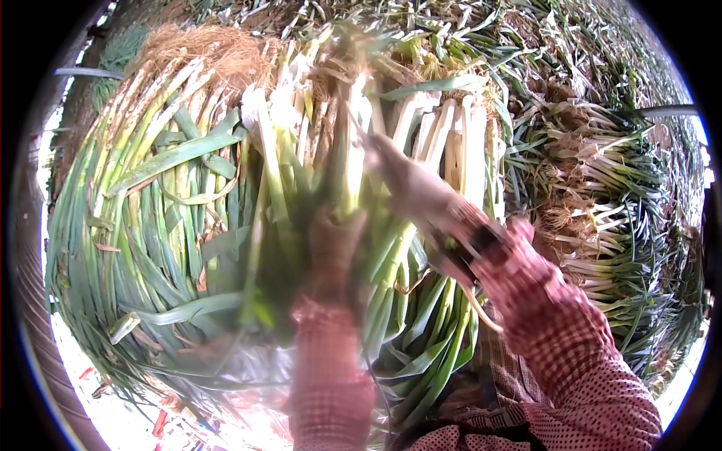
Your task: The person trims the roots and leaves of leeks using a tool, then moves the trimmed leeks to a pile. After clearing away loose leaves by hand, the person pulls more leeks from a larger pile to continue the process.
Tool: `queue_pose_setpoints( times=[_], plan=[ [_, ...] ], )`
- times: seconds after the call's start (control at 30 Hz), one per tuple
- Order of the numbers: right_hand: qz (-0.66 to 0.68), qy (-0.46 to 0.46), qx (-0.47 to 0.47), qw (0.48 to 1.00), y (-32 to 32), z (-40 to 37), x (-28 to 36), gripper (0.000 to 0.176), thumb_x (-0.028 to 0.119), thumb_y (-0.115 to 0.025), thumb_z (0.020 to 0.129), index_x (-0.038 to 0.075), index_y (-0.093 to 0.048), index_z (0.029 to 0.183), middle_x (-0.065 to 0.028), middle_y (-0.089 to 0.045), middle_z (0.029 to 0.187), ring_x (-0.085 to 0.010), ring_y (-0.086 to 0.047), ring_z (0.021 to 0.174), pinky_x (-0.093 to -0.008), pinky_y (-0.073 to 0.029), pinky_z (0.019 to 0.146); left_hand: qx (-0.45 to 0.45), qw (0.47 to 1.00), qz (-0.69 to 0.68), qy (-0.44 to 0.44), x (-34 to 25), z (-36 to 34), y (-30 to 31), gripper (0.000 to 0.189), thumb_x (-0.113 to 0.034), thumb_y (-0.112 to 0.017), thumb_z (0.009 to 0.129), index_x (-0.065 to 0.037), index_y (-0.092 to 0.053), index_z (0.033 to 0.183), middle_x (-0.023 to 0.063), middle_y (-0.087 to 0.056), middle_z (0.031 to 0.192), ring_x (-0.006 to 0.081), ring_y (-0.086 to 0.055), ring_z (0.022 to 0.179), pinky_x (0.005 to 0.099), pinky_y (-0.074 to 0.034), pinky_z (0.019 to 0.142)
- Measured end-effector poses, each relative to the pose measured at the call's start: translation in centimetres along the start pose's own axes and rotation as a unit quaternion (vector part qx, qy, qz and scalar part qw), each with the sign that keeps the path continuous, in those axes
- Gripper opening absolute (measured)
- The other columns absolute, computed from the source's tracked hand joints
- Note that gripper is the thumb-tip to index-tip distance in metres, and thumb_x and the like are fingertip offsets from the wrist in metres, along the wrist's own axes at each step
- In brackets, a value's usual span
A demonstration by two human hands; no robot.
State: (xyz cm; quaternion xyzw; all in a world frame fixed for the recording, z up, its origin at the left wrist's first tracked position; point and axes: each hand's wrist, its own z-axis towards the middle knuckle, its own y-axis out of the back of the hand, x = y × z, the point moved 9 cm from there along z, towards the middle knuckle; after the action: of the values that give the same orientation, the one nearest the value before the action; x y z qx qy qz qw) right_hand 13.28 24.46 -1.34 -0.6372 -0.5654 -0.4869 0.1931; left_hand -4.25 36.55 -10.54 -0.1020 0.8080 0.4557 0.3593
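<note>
In the middle of the head view my left hand (338, 237) is closed around a leek (352, 169), its pale root end pointing up and away from me. My right hand (402, 177), smeared by motion, is beside the white shank, with its fingers pointing up and left. Whether those fingers touch the leek or hold anything cannot be made out. Right behind both hands lies a row of leeks with bare white shanks (472, 146). Checked pink-and-white sleeves cover both forearms, and a dark band circles the right wrist.
On the left is a large pile of leeks with stringy brown roots (203, 52) and long green leaves (90, 218). Smaller root-on bundles (587, 154) lie at the right. Loose leaf scraps (594, 45) cover the ground behind. Clear plastic sheeting (256, 364) is near the front.
</note>
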Motion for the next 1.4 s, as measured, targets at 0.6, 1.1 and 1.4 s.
queue_pose_setpoints(
  times=[0.6,1.1,1.4],
  plan=[
    [-0.008,-0.068,0.197,0.978,-7.4,-2.9,4.3,0.089,-0.003,-0.048,0.092,0.02,-0.001,0.165,-0.018,-0.068,0.101,-0.0218,-0.065,0.068,-0.0357,-0.06,0.059,-0.01,0.883,0.449,0.136,-4.9,5.7,10.4,0.075,-0.056,-0.08,0.078,-0.012,-0.051,0.131,0.0146,-0.057,0.137,0.0297,-0.055,0.13,0.0428,-0.051,0.101],
    [0.051,-0.02,0.019,0.998,-1.0,-8.8,0.4,0.089,-0.006,-0.054,0.088,0.006,-0.006,0.162,-0.0249,-0.069,0.109,-0.014,-0.063,0.059,-0.024,-0.053,0.043,0.107,0.992,-0.032,-0.054,-12.6,3.6,10.6,0.079,-0.071,-0.058,0.093,0.0,-0.055,0.127,0.01,-0.066,0.098,0.0214,-0.061,0.089,0.0335,-0.049,0.085],
    [0.039,-0.005,0.071,0.997,-1.6,-8.0,2.1,0.093,-0.006,-0.052,0.083,0.009,-0.007,0.164,-0.024,-0.067,0.102,-0.0236,-0.067,0.066,-0.0365,-0.06,0.06,0.021,0.952,0.294,-0.084,-7.6,4.3,5.3,0.058,-0.063,-0.072,0.084,-0.008,-0.067,0.1,0.0165,-0.069,0.095,0.033,-0.068,0.092,0.0452,-0.053,0.084]
  ],
)
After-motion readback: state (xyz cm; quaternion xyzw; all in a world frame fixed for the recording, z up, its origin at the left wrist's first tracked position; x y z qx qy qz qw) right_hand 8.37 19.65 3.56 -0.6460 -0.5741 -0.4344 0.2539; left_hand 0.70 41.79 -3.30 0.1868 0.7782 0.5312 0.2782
